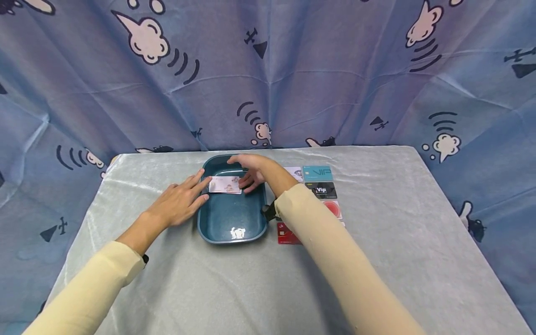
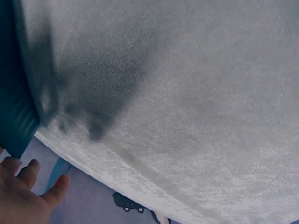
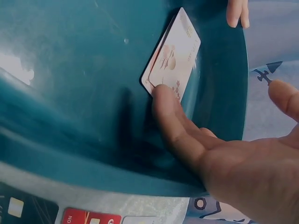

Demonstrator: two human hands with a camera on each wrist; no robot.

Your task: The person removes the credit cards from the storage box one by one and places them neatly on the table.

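A blue-green plastic tray (image 1: 232, 218) lies on the table, with a small stack of pale cards (image 1: 224, 184) in its upper part. In the right wrist view the stack (image 3: 175, 58) shows at least two cards, slightly out of line, with a chip and pinkish print. My right hand (image 1: 253, 172) reaches over the tray's right side, and its fingertips touch the near end of the stack; the thumb stands well apart. At the left rim my left hand (image 1: 182, 200) has its fingers extended, fingertips at the rim near the stack's left end.
More cards lie right of the tray, partly behind my right arm: a teal VIP card (image 1: 317, 173), a black Vip card (image 1: 324, 190), a red card (image 1: 287, 234) and others. A pale cloth covers the table (image 1: 389, 223). A patterned blue curtain (image 1: 335, 79) hangs behind.
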